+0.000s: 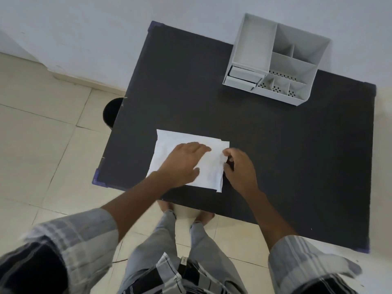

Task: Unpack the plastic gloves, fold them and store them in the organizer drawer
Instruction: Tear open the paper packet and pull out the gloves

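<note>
A flat white pack of plastic gloves [169, 141] lies on the black table [275, 155] near its front left. My left hand [183, 162] rests flat on top of the pack, fingers spread and pointing right. My right hand [239, 168] pinches the pack's right edge between thumb and fingers. The grey organizer [275, 60] stands at the table's far right; its small drawer [241, 78] at the lower left is pulled partly out.
A black round bin [111, 112] stands on the tiled floor by the table's left edge. A white wall runs behind the table. My legs and feet are below the table's front edge.
</note>
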